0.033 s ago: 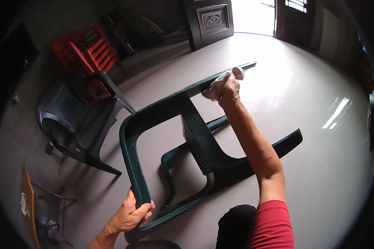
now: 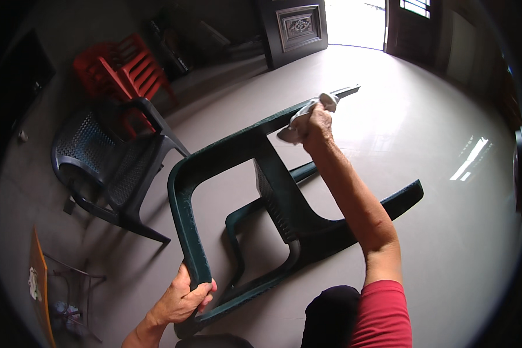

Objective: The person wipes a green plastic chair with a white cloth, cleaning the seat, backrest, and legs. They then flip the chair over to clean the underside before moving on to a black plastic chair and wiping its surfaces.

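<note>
The room has a pale, glossy floor (image 2: 458, 243) with a streak of reflected light at the right. At the far side, a dark door (image 2: 300, 26) with a carved panel stands beside a bright doorway (image 2: 356, 23); a second dark door (image 2: 409, 29), partly barred, stands at the doorway's other edge. At the far left are stacked red chairs (image 2: 139, 75), and nearer, a grey chair (image 2: 127, 180) with a perforated back stands upright on its legs. At the lower left, an orange board (image 2: 39, 272) appears edge-on beside thin metal legs (image 2: 87, 301); a pale item on it is too small to identify.

The green chair (image 2: 281, 185) occupies the centre, in front of the person, tipped over at floor level, with two legs pointing away toward the upper right. The left hand (image 2: 182, 298) grasps the near end of its frame, the fingers curled around the bar. The right hand (image 2: 318, 124), on an outstretched arm, is closed on a crumpled whitish cloth (image 2: 298, 123), which lies against the farther leg, short of its tip. The right forearm passes across the nearer leg in this view. A red sleeve (image 2: 383, 316) and a dark-clothed knee (image 2: 330, 319) enter from the lower edge.
</note>
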A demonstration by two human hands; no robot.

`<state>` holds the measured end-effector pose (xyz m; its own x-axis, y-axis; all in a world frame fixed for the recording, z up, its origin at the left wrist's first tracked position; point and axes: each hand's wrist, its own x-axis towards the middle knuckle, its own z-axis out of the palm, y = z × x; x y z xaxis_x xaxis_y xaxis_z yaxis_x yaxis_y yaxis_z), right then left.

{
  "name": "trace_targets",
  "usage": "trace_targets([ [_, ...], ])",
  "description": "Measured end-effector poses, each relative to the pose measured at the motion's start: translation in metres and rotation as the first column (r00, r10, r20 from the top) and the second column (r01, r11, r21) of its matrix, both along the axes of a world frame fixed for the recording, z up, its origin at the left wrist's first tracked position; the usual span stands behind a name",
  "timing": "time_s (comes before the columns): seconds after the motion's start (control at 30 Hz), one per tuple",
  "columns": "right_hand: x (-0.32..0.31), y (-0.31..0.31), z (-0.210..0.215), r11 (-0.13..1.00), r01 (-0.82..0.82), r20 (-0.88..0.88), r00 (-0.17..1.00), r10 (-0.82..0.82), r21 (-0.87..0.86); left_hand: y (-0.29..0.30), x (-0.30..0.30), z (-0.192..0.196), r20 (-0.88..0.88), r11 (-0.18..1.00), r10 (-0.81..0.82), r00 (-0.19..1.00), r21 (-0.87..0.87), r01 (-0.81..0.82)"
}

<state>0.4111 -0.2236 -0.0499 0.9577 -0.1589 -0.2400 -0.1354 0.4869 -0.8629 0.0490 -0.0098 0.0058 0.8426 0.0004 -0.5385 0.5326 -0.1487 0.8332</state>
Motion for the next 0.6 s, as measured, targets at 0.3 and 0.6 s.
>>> trace_targets([
  [0.3,-0.104,0.047,0.019,0.052,0.372,0.345,0.788,0.509,-0.927,-0.009,0.003,0.007,0.038,0.999,-0.006,0.999,-0.04,0.007],
  [0.6,-0.149,0.113,0.017,0.307,0.575,0.633,0.536,0.558,-0.758,-0.001,0.0,-0.006,0.134,0.998,-0.042,0.99,-0.044,0.048],
])
